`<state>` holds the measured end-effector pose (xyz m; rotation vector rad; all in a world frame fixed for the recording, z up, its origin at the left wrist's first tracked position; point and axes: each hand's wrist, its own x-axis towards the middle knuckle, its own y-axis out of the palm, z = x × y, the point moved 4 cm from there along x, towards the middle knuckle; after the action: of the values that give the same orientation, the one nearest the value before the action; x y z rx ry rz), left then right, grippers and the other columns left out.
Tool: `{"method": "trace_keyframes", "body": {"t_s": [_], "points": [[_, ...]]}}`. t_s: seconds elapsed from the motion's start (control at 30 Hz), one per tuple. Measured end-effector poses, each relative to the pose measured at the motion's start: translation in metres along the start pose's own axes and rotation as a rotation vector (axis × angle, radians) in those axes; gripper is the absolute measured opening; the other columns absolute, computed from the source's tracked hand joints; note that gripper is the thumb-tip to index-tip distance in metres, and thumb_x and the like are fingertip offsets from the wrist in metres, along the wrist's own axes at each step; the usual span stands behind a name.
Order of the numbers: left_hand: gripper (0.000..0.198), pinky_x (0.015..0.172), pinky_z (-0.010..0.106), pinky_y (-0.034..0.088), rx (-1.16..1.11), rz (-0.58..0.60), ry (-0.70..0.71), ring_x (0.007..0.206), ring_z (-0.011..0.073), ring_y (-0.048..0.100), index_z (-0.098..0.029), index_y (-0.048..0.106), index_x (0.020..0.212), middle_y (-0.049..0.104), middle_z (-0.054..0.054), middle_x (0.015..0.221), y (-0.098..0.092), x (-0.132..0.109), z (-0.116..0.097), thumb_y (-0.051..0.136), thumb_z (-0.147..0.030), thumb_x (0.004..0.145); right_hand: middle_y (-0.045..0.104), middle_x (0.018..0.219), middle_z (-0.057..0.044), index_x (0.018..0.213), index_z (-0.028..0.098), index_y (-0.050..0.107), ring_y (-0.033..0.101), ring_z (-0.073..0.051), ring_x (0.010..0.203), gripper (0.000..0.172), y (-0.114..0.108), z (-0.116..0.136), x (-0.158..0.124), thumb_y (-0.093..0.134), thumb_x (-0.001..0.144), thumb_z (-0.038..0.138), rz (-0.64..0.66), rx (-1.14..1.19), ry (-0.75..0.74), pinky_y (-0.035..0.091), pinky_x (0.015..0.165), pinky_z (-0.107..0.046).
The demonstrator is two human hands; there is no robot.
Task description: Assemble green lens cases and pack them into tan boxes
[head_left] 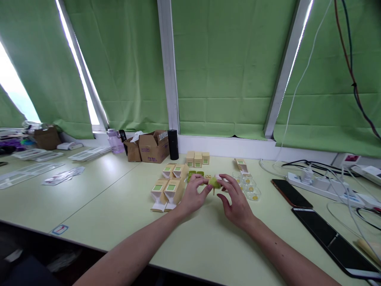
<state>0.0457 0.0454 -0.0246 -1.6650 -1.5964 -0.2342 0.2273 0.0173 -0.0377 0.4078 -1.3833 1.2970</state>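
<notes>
In front of me my left hand [194,194] is closed, with thumb and fingers pinching a small green piece [214,182] with a short stem-like bit hanging below it. My right hand [237,203] is at the piece's right side, its fingertips at the edge and its thumb held apart below. Just behind the fingers sit more green pieces [192,174], partly hidden. Left of my left hand stand several small beige boxes [175,190] with green labels and open flaps. A clear plastic tray [253,191] with yellowish round spots lies beyond my right hand.
Closed beige boxes [198,159] stand at the back, near a black bottle [173,145] and cardboard cartons [153,147]. One opened box [241,166] lies behind the clear tray. On the right are a phone [291,193], a dark folded device [333,238] and a power strip [323,186] with cables.
</notes>
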Motion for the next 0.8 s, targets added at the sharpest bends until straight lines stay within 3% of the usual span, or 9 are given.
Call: {"method": "trace_keyframes", "body": {"t_s": [0.17,0.37,0.47,0.57,0.67,0.8], "points": [[0.043,0.092,0.041,0.054,0.030,0.026,-0.033,0.099,0.0236,0.063,-0.021,0.076,0.078,0.064,0.007,0.093,0.001,0.000,0.002,0.058,-0.054,0.098,0.053,0.143,-0.016,0.144,0.027,0.048,0.070,-0.024,0.100,0.050,0.000,0.000,0.000,0.047,0.099,0.007,-0.007,-0.029,-0.003,0.065,0.080,-0.043],[0.054,0.082,0.036,0.052,0.051,0.060,-0.060,0.085,0.0202,0.062,-0.019,0.074,0.069,0.059,0.006,0.085,0.002,-0.001,0.005,0.051,-0.055,0.102,0.062,0.136,-0.014,0.141,0.026,0.052,0.067,-0.029,0.114,0.047,-0.001,0.001,0.001,0.053,0.097,0.011,-0.024,-0.070,0.006,0.063,0.083,-0.043],[0.055,0.084,0.038,0.053,0.030,0.062,-0.041,0.088,0.0213,0.062,-0.018,0.072,0.070,0.059,0.006,0.084,0.002,-0.001,0.005,0.044,-0.049,0.105,0.065,0.134,-0.013,0.140,0.026,0.053,0.069,-0.026,0.104,0.046,-0.001,-0.002,0.000,0.058,0.096,0.016,-0.034,-0.002,0.080,0.062,0.082,-0.041],[0.040,0.090,0.041,0.054,0.030,0.029,-0.011,0.097,0.0237,0.061,-0.019,0.073,0.082,0.060,0.007,0.090,0.000,-0.001,0.003,0.048,-0.040,0.105,0.067,0.131,-0.012,0.137,0.026,0.056,0.069,-0.022,0.088,0.042,-0.001,-0.007,0.000,0.060,0.095,0.021,-0.059,0.056,0.165,0.061,0.076,-0.039],[0.017,0.099,0.045,0.053,0.018,0.013,0.023,0.112,0.0257,0.059,-0.021,0.070,0.110,0.063,0.009,0.104,-0.002,-0.002,0.001,0.058,-0.025,0.098,0.068,0.125,-0.012,0.134,0.025,0.059,0.067,-0.022,0.087,0.038,-0.002,-0.010,0.001,0.060,0.096,0.025,-0.082,0.132,0.221,0.059,0.070,-0.036],[0.050,0.111,0.053,0.047,0.059,0.043,0.106,0.133,0.0290,0.046,-0.026,0.055,0.135,0.064,0.009,0.119,-0.001,-0.005,-0.005,0.063,-0.010,0.089,0.069,0.122,-0.012,0.132,0.024,0.062,0.067,-0.023,0.093,0.035,-0.004,-0.011,0.003,0.060,0.097,0.030,-0.084,0.220,0.267,0.060,0.073,-0.036]]}}
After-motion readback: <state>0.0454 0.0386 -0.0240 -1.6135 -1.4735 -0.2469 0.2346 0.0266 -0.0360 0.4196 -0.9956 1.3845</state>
